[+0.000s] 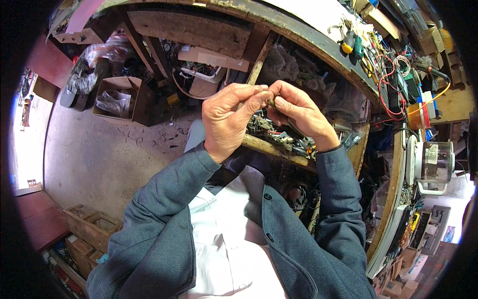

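My left hand [227, 119] and my right hand [297, 112] are raised close together at the centre, fingertips meeting in pinches around a small dark brownish item [271, 102]. The fingers cover much of it, so I cannot make out what it is. Below and behind both hands is an open wooden drawer or shelf [271, 149] heaped with metal tools, wires and small parts. My right hand is over its right portion; my left hand is at its left end.
A workbench [312, 21] runs across the back, with pliers [347, 42] and red cables [383, 89] at right. Farther right stands a clear-bodied appliance [433, 164]. An open cardboard box [135, 102] sits on the floor at left, a wooden crate [94, 226] at lower left.
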### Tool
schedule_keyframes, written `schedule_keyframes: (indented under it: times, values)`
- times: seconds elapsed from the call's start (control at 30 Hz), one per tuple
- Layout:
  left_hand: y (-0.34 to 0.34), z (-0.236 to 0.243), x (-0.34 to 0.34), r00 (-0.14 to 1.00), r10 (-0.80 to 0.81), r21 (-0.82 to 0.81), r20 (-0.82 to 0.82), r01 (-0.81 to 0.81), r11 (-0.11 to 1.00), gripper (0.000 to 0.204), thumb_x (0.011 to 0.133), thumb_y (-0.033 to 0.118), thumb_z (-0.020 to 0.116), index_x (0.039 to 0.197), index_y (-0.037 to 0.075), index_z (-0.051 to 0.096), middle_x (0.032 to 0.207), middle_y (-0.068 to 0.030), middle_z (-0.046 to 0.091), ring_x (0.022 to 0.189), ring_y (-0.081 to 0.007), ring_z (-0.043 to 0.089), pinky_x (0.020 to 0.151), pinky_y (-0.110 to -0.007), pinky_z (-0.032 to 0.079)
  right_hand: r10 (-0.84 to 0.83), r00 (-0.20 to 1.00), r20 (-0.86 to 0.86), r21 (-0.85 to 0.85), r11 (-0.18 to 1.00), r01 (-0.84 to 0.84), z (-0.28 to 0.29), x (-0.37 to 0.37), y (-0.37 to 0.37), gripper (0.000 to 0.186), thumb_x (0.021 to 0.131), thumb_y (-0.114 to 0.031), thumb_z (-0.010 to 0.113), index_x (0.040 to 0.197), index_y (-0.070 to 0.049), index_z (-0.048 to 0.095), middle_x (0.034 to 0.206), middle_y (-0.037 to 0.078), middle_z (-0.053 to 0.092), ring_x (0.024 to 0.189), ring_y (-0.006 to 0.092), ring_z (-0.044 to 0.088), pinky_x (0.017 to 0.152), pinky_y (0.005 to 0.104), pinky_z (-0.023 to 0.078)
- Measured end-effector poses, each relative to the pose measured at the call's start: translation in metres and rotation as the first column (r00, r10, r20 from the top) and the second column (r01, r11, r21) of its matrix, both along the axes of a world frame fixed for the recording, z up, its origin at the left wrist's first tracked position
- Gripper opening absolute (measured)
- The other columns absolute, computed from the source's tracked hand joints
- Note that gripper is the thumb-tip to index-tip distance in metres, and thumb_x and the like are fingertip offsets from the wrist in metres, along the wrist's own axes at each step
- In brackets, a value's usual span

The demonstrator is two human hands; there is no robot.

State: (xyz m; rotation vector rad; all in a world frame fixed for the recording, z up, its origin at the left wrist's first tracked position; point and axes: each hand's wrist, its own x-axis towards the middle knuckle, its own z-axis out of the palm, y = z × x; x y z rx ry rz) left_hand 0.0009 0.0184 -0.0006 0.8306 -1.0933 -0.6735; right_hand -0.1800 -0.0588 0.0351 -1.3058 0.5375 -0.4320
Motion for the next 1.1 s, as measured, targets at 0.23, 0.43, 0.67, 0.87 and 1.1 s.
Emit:
schedule_keyframes:
  times: [0.23, 0.43, 0.67, 0.87, 1.1]
  values:
    - [-0.0002, -0.0003, 0.0000, 1.000, 0.009, 0.024, 0.014, -0.009, 1.000, 0.015, 0.092, 0.003, 0.075, 0.105, -0.004, 0.075, 0.095, -0.0069, 0.072, 0.081, -0.0107, 0.069, 0.073, -0.022, 0.057, 0.014, 1.000, -0.012, 0.069, 0.998, -0.013, 0.0027, -0.0019, 0.0006, 0.024, 0.106, -0.030, 0.058, 0.109, -0.006, 0.057, 0.084, -0.002, 0.059, 0.072, 0.0047, 0.051, 0.062, 0.0195, 0.041]
    - [0.0013, 0.0037, -0.0015, 0.998, -0.023, 0.066, -0.051, 0.027, 0.997, 0.016, 0.092, 0.004, 0.074, 0.107, -0.004, 0.074, 0.095, -0.0060, 0.072, 0.080, -0.0106, 0.069, 0.072, -0.023, 0.056, -0.021, 0.999, -0.029, 0.003, 1.000, 0.021, 0.0012, -0.0020, -0.0007, 0.024, 0.107, -0.029, 0.058, 0.105, -0.005, 0.060, 0.082, -0.003, 0.059, 0.070, 0.0044, 0.051, 0.062, 0.0199, 0.041]
    - [0.0007, 0.0005, -0.0037, 0.991, -0.032, 0.074, -0.128, 0.042, 0.996, 0.016, 0.093, 0.006, 0.074, 0.106, -0.003, 0.074, 0.092, -0.0046, 0.072, 0.079, -0.0101, 0.068, 0.072, -0.023, 0.056, -0.007, 1.000, -0.016, -0.006, 1.000, 0.007, 0.0028, -0.0014, -0.0006, 0.025, 0.107, -0.030, 0.057, 0.104, -0.005, 0.061, 0.081, -0.003, 0.059, 0.070, 0.0043, 0.051, 0.060, 0.0198, 0.040]
    - [0.0012, 0.0025, -0.0035, 0.989, -0.052, 0.081, -0.141, 0.064, 0.995, 0.016, 0.094, 0.006, 0.074, 0.107, -0.003, 0.074, 0.093, -0.0049, 0.072, 0.080, -0.0103, 0.069, 0.073, -0.023, 0.056, 0.004, 1.000, -0.015, -0.011, 1.000, -0.004, 0.0023, -0.0021, -0.0012, 0.026, 0.108, -0.029, 0.056, 0.104, -0.004, 0.061, 0.081, -0.003, 0.059, 0.069, 0.0041, 0.051, 0.057, 0.0193, 0.036]
    - [-0.0008, 0.0016, -0.0030, 0.989, -0.082, 0.067, -0.119, 0.091, 0.994, 0.016, 0.095, 0.006, 0.072, 0.109, -0.003, 0.073, 0.093, -0.0044, 0.072, 0.080, -0.0101, 0.069, 0.073, -0.023, 0.056, -0.002, 1.000, -0.015, -0.002, 1.000, 0.002, 0.0030, -0.0016, -0.0006, 0.025, 0.108, -0.029, 0.055, 0.105, -0.005, 0.061, 0.082, -0.003, 0.059, 0.068, 0.0039, 0.049, 0.056, 0.0191, 0.036]
